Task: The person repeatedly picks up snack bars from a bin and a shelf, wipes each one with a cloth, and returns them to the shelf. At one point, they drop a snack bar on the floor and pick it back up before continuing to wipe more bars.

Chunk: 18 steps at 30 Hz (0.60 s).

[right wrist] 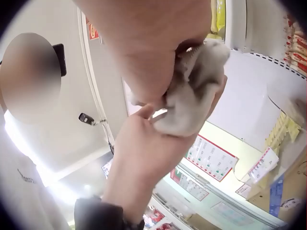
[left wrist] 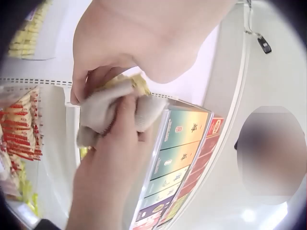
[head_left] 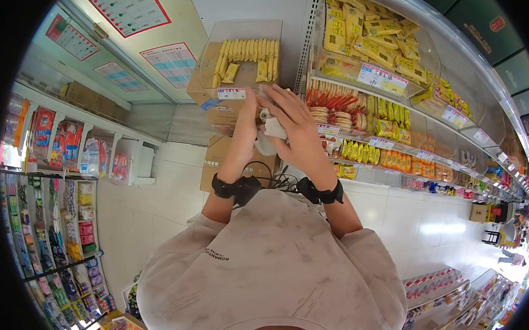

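Observation:
A crumpled grey-white cloth [head_left: 274, 129] is bunched between both hands, in front of the shelf corner. My left hand [head_left: 249, 120] curls round it from the left, with its fingers partly hidden behind the folds. From the other side my right hand [head_left: 301, 128] grips the cloth, and in the left wrist view the right thumb presses into its folds. A crinkled yellow wrapper [left wrist: 139, 82] shows at the cloth's upper edge, under the left palm; the rest of it is hidden. In the right wrist view the cloth [right wrist: 184, 108] lies across the left palm.
Just beyond the hands, a clear bin [head_left: 241, 31] holds a row of yellow snack packets [head_left: 249, 49] on cardboard boxes [head_left: 218, 154]. Shelves of wrapped snacks [head_left: 390, 126] run along the right, with price labels [head_left: 383, 77] on their edges. Hanging goods [head_left: 59, 138] line the left.

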### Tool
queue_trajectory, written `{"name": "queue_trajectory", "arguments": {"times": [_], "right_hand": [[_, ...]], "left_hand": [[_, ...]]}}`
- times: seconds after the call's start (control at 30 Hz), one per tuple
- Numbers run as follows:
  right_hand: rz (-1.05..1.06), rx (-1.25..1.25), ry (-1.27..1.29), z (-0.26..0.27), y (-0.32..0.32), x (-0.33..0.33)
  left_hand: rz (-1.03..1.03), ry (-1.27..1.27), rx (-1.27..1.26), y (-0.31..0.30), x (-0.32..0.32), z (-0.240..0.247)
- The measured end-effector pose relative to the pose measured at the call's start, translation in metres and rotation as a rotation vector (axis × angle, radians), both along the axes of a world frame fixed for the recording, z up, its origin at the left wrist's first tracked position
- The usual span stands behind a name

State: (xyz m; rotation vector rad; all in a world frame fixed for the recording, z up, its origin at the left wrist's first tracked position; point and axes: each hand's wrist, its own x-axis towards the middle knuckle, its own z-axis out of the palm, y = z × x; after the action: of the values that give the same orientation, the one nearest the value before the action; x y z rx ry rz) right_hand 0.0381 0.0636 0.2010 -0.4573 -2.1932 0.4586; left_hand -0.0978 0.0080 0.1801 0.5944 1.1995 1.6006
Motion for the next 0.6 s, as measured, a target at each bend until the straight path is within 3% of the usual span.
{"name": "queue_trajectory", "arguments": {"times": [0.13,0.23,0.33,0.43,0.53,0.6], "right_hand": [[-0.093,-0.061,0.042,-0.005,0.003,-0.004],[-0.167,-0.254,0.159,-0.024,0.016,-0.005],[-0.105,-1.101,0.349,-0.031,0.025,0.005],[0.078,-1.231,0.598,-0.029,0.017,0.008],[0.095,-1.137,0.567,-0.019,0.013,0.013],[0.026,-1.058,0.549,-0.02,0.015,0.012]], "left_hand": [[0.052,0.207,-0.081,0.002,0.014,0.013],[-0.013,0.288,-0.101,0.002,0.01,0.01],[0.037,0.449,0.17,-0.003,0.024,0.038],[0.205,0.745,0.37,0.013,0.009,0.015],[0.209,0.656,0.355,0.011,0.005,0.016],[0.087,0.69,0.28,0.002,-0.002,0.02]]}}
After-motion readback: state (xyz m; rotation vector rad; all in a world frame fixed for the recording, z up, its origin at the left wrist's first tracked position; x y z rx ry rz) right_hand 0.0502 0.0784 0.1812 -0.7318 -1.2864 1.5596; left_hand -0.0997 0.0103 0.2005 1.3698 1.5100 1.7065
